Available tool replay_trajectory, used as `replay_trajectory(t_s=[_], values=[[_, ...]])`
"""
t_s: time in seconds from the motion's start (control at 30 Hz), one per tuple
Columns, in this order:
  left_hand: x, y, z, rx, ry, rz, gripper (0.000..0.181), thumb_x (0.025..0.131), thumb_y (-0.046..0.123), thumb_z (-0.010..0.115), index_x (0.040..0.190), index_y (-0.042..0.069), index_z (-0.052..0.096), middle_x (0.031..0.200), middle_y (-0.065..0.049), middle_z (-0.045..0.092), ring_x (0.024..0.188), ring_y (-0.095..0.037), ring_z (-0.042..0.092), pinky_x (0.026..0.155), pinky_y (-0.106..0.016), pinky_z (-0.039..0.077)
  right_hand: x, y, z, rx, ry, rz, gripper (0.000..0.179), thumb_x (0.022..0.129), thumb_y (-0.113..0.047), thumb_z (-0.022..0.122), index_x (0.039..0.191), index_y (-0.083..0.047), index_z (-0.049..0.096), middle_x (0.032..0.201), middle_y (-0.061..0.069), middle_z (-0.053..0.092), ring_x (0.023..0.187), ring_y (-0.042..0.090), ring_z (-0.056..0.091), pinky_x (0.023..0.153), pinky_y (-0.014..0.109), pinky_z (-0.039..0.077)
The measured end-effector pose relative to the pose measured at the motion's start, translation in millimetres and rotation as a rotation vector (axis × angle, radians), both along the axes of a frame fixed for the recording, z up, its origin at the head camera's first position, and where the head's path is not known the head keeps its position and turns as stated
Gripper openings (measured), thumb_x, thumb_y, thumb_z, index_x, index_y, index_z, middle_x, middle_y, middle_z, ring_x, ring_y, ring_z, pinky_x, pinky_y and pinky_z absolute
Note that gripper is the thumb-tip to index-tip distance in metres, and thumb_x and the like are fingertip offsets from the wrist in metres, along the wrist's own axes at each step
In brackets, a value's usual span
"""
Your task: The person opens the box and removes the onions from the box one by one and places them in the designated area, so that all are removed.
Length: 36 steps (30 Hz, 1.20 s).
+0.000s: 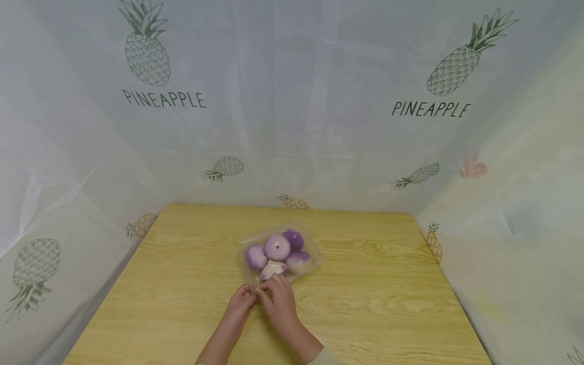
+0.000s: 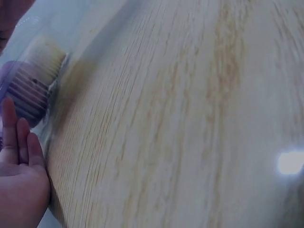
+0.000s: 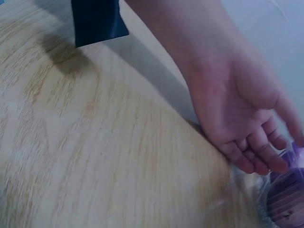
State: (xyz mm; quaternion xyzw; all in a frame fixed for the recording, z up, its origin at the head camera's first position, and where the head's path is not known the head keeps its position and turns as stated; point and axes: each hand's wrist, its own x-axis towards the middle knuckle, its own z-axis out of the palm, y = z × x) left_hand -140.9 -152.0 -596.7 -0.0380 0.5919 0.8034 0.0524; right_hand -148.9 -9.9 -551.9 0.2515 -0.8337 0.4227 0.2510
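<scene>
A clear plastic box point(image 1: 317, 257) on the wooden table holds several round purple-and-white onions point(image 1: 277, 247). At its near corner my left hand point(image 1: 241, 300) pinches the plastic edge with thumb and forefinger. Right beside it, my right hand point(image 1: 280, 304) also pinches the edge, thumb and forefinger meeting there. The left wrist view has the other left fingers point(image 2: 21, 137) stretched along the ribbed side of the box, an onion point(image 2: 26, 97) behind it. In the right wrist view the right fingers point(image 3: 259, 152) bend toward the box, where a purple onion point(image 3: 287, 194) shows through.
The light wooden table point(image 1: 388, 304) extends around the box on all sides. Pale curtains point(image 1: 301, 101) printed with pineapples hang behind it and along both sides. A dark strip point(image 3: 97, 21) hangs near the forearm at the top of the right wrist view.
</scene>
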Motion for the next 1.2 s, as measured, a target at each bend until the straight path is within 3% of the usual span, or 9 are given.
replay_trajectory(t_s=[0.2, 0.47, 0.67, 0.97, 1.2], values=[[-0.5, 0.8, -2.2, -0.013, 0.041, 0.007, 0.012, 0.095, 0.002, 0.059, 0.093, 0.006, 0.047, 0.088, 0.001, 0.059, 0.087, -0.01, 0.056, 0.081, -0.024, 0.046, 0.5, 0.9, 11.3, -0.007, -0.004, 0.008, 0.015, 0.078, -0.009, 0.079, 0.082, -0.013, 0.066, 0.079, -0.009, 0.05, 0.078, 0.008, 0.047, 0.072, 0.023, 0.042], [1.1, -1.1, 0.0, 0.0, 0.021, 0.007, 0.017, 0.093, 0.001, 0.061, 0.099, -0.001, 0.045, 0.086, 0.001, 0.063, 0.09, -0.013, 0.06, 0.086, -0.025, 0.047, -5.9, 3.9, 26.2, -0.051, 0.021, 0.04, 0.011, 0.08, -0.005, 0.076, 0.083, -0.01, 0.067, 0.079, -0.006, 0.053, 0.077, 0.008, 0.049, 0.082, 0.031, 0.047], [2.2, -2.1, 0.5, -0.015, 0.02, -0.009, 0.016, 0.095, 0.001, 0.059, 0.1, 0.003, 0.045, 0.085, 0.002, 0.06, 0.09, -0.015, 0.06, 0.086, -0.026, 0.047, -10.2, 8.1, 40.0, -0.064, 0.026, 0.096, 0.013, 0.083, -0.003, 0.074, 0.083, -0.009, 0.063, 0.084, -0.005, 0.056, 0.081, 0.01, 0.048, 0.07, 0.022, 0.044], [2.5, -4.2, -1.0, 0.013, 0.026, -0.019, 0.016, 0.094, -0.005, 0.054, 0.099, 0.006, 0.044, 0.086, -0.002, 0.06, 0.091, -0.019, 0.061, 0.089, -0.031, 0.049, -21.3, 13.3, 64.4, -0.046, -0.008, 0.113, 0.013, 0.084, -0.005, 0.073, 0.086, -0.012, 0.063, 0.084, -0.006, 0.055, 0.079, 0.016, 0.052, 0.071, 0.025, 0.044], [1.4, -11.0, -6.0, 0.058, 0.074, -0.084, 0.017, 0.096, -0.003, 0.053, 0.1, 0.01, 0.042, 0.087, 0.003, 0.058, 0.09, -0.013, 0.059, 0.088, -0.026, 0.047, -34.1, 13.9, 73.1, -0.023, 0.069, 0.121, 0.008, 0.086, -0.009, 0.072, 0.089, -0.009, 0.065, 0.084, -0.005, 0.055, 0.079, 0.01, 0.051, 0.072, 0.023, 0.046]])
